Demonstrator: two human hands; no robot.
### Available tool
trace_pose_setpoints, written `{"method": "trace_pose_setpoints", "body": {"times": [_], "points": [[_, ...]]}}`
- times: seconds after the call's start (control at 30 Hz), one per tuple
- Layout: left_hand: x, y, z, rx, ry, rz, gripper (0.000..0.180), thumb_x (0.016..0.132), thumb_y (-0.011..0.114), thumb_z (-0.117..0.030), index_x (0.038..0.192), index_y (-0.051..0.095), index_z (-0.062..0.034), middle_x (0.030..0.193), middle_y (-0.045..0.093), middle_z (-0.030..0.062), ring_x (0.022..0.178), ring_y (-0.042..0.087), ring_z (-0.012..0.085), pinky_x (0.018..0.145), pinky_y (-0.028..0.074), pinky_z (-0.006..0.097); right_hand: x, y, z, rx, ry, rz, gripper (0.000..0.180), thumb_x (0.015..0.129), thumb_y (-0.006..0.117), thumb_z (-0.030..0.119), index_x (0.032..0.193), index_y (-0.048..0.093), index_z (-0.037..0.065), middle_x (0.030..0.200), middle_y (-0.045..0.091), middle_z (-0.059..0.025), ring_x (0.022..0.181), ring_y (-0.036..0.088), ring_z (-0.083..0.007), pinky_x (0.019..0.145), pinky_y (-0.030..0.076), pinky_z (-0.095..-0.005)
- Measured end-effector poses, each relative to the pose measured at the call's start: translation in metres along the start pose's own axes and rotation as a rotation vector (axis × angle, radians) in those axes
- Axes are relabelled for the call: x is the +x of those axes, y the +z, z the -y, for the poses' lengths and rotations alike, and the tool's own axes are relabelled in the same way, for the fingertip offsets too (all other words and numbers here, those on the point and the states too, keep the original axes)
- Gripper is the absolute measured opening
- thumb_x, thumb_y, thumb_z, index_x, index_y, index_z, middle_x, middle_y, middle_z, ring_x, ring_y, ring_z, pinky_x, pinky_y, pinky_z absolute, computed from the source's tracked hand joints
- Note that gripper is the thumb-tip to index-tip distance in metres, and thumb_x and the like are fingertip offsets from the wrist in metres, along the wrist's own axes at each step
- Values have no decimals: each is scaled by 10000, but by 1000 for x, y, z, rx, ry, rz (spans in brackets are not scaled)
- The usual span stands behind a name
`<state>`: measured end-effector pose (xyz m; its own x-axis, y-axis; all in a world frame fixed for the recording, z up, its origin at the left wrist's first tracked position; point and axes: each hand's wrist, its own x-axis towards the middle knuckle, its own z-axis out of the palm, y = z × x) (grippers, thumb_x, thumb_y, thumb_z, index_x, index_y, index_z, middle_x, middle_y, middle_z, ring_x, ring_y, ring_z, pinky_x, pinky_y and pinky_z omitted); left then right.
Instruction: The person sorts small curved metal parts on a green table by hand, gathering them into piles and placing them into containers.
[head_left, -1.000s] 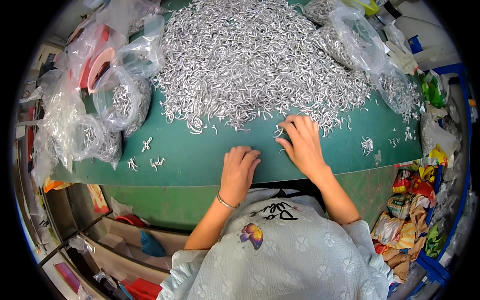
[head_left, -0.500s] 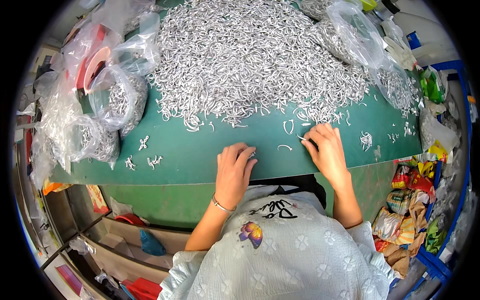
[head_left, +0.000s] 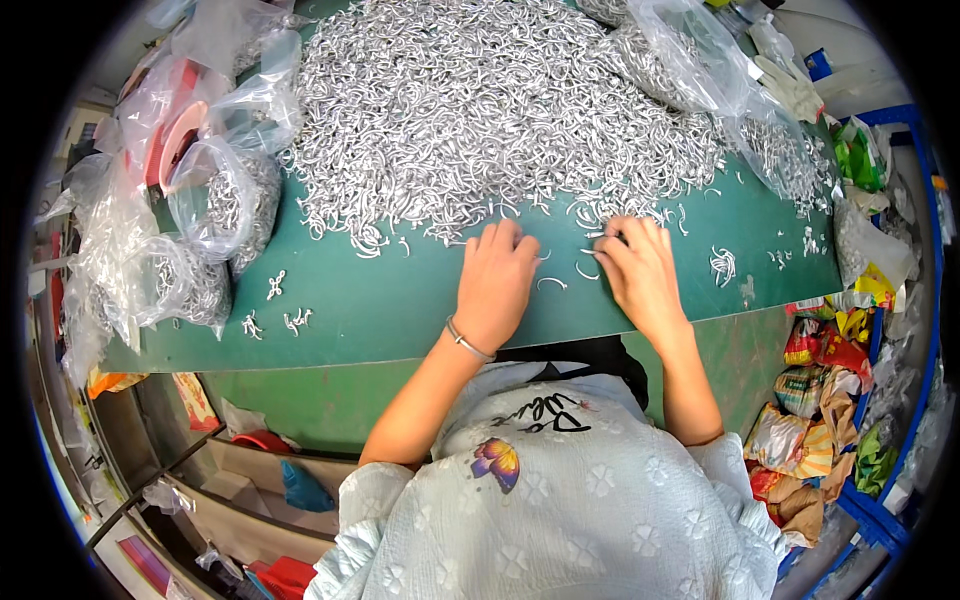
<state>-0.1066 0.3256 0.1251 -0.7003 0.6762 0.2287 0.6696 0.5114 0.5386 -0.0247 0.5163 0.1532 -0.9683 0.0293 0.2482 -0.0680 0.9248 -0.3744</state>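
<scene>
A broad heap of small curved silvery metal pieces [head_left: 460, 120] covers the far part of the green table [head_left: 400, 320]. My left hand [head_left: 497, 277], wearing a bangle, is at the heap's near edge with its fingers curled down; its fingertips are hidden. To its right, my right hand [head_left: 640, 272] has thumb and fingers closed on a small curved metal piece [head_left: 590, 251] that pokes out at the left of the fingertips. Between the hands, a loose curved piece [head_left: 552, 283] lies on the tabletop.
Clear plastic bags [head_left: 225, 205] of metal pieces stand on the left, with another bag [head_left: 765, 140] at the far right. Small clusters [head_left: 297, 321] lie near left, and a small bundle [head_left: 722, 266] on the right. Colourful packages [head_left: 800, 440] fill a blue rack below right.
Both hands have moved away from me toward the heap; the left one also went right and turned its back up. The view has shifted slightly.
</scene>
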Motion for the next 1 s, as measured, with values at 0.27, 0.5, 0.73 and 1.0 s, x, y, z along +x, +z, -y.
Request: {"method": "trace_pose_setpoints", "body": {"times": [0.27,0.5,0.73,1.0], "points": [[-12,10,-19,-57,-72,-51,182,790,705,-73,935,598,-51,980,524,89,895,513,277,756,392,383,-23,-10,16,179,150,71,77,790,694,37,818,623,42,842,573,-74,848,531,-273,739,385,-373],[-16,9,-25,-63,-13,-6,205,790,705,-74,960,592,-58,975,531,73,887,510,267,748,380,373,-34,-13,-6,100,304,-20,85,803,689,52,789,608,34,795,574,-87,791,541,-285,727,386,-388],[-17,12,-27,-81,33,62,228,773,714,-57,970,599,-61,991,543,72,929,515,263,756,384,373,-65,-36,-44,-204,513,-107,95,809,683,72,770,603,38,792,584,-88,819,547,-281,739,386,-400],[-4,29,-42,-162,262,16,174,795,632,-5,962,604,-46,1057,571,88,973,540,278,835,416,397,-30,-21,-27,-92,297,-249,494,767,767,172,1186,566,5,1170,567,-189,1056,526,-374,909,420,-441]]}}
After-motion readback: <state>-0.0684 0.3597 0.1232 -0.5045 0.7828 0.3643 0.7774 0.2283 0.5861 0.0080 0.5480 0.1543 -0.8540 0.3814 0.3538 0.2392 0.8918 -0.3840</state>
